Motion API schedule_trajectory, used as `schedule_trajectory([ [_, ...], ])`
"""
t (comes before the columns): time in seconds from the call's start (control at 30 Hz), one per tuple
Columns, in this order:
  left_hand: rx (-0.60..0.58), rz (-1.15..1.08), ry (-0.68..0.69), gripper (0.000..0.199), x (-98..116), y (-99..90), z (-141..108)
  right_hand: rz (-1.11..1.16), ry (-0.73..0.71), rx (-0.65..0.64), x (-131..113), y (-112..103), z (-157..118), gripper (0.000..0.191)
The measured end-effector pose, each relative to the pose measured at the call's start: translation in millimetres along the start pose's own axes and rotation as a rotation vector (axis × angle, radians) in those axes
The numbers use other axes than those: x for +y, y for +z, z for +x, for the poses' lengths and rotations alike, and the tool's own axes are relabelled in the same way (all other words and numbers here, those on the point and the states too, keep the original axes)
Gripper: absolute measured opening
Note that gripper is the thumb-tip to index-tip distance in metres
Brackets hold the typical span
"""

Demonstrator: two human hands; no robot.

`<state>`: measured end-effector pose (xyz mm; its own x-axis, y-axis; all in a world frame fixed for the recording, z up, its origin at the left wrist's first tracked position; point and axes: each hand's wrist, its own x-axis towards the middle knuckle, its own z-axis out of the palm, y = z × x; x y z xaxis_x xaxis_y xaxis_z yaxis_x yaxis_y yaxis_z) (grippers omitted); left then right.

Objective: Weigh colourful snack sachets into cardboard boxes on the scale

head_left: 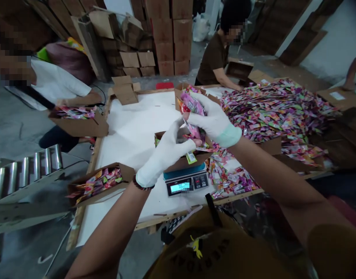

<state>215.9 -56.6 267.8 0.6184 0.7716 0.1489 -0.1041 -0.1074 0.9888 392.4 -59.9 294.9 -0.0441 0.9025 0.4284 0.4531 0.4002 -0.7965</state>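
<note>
My left hand (172,147), in a white glove with bare fingertips, is curled round the lower end of a bunch of pink and purple candy packets (192,106). My right hand (214,116), gloved the same way, grips the upper part of that bunch. Both hands are above an open cardboard box (174,166) holding more packets, which rests on a digital scale (186,184) with a lit display. Loose packets (233,178) lie beside the scale on the right. A large heap of packets (276,108) spreads over the table's right part.
On the white table (125,128), a filled box (99,184) stands front left and an open box (125,91) back left. Other people are at the left, back and right. A roller conveyor (29,170) stands left.
</note>
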Motion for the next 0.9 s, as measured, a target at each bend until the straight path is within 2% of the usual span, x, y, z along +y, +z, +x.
schedule_trajectory([
  [0.13, 0.07, -0.092, -0.056, 0.043, -5, 2.2, -3, 0.04, 0.051, 0.027, 3, 26, 1, 0.066],
  [0.23, 0.069, -0.075, -0.124, 0.044, -11, -5.0, -7, 0.133, 0.117, 0.055, 12, 33, 2, 0.065],
  [0.33, 0.03, 0.04, -0.125, 0.04, -17, -14.0, -9, 0.271, 0.169, 0.096, 24, 27, 3, 0.06],
  [0.4, 0.034, 0.185, -0.093, 0.034, -21, -20.2, -7, 0.362, 0.205, 0.153, 30, 16, 5, 0.055],
  [0.5, 0.055, 0.537, -0.038, 0.031, -26, -30.6, -1, 0.437, 0.251, 0.248, 34, -6, 1, 0.045],
  [0.57, 0.034, 0.779, 0.023, 0.039, -28, -38.7, 3, 0.462, 0.262, 0.287, 34, -22, -7, 0.042],
  [0.63, 0.02, 0.92, 0.087, 0.051, -27, -47.7, 4, 0.486, 0.271, 0.319, 34, -39, -21, 0.041],
  [0.7, 0.041, 0.963, 0.132, 0.052, -26, -57.1, 0, 0.499, 0.296, 0.357, 37, -57, -40, 0.041],
  [0.8, 0.053, 0.951, 0.18, 0.036, -26, -68.7, -10, 0.481, 0.355, 0.449, 49, -85, -72, 0.039],
  [0.9, -0.013, 0.875, 0.206, 0.026, -27, -72.5, -18, 0.432, 0.419, 0.579, 66, -107, -104, 0.033],
])
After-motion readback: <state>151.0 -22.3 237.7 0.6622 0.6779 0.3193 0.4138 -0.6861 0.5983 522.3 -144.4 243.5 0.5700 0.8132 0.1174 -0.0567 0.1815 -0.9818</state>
